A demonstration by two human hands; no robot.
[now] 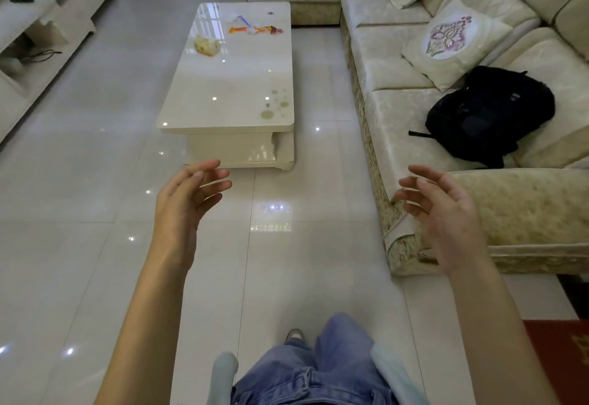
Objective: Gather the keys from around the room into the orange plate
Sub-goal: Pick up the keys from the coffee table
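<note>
A cream sofa [414, 63] runs down the right side of the room, with a black backpack [487, 114] lying on its seat just beside a patterned cushion [452, 41]. A glossy cream coffee table [229, 92] stands on the pale tiled floor [79, 181] to the sofa's left, a strip of floor between them. Toward its far end sits an orange shape [237, 29], blurred, which may be the orange plate, with small colourful bits just beside it; I can't make out keys there or anywhere else. A yellowish lump [206, 45] rests nearer on the tabletop.

The person stands facing the table in blue jeans [318, 369], both bare arms stretched forward. The left hand [185, 200] hangs in the air short of the table's near end, fingers loosely spread and slightly curled, holding nothing and touching nothing. The right hand [443, 210] is raised in front of the sofa's armrest, fingers also parted and relaxed, empty.
</note>
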